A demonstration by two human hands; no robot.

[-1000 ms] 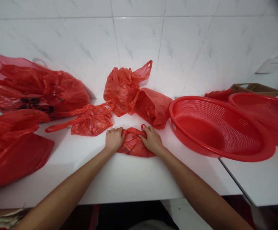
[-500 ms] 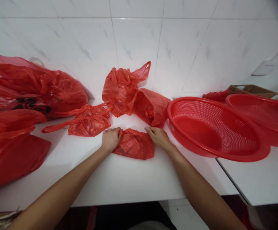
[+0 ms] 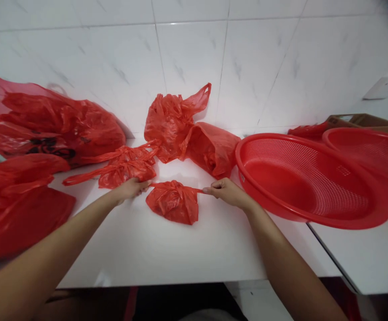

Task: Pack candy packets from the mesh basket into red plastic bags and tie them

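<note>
A small red plastic bag rests on the white table, its top gathered at the middle and something bulky inside that I cannot make out. My left hand is closed on one end of the bag's top, pulled out to the left. Between the thumb and fingers of my right hand, the opposite end is drawn taut to the right. Just behind my left hand lies another red plastic bag with long loose handles. An open-mouthed red bag sits behind my right hand.
A standing red bag leans near the tiled wall. Large red bags fill the left side. At the right stand a red colander, a second red basin and a brown cardboard box.
My hands have moved apart, the left one outward to the left. The bag's top is now stretched between them, and its body is bunched up smaller.
</note>
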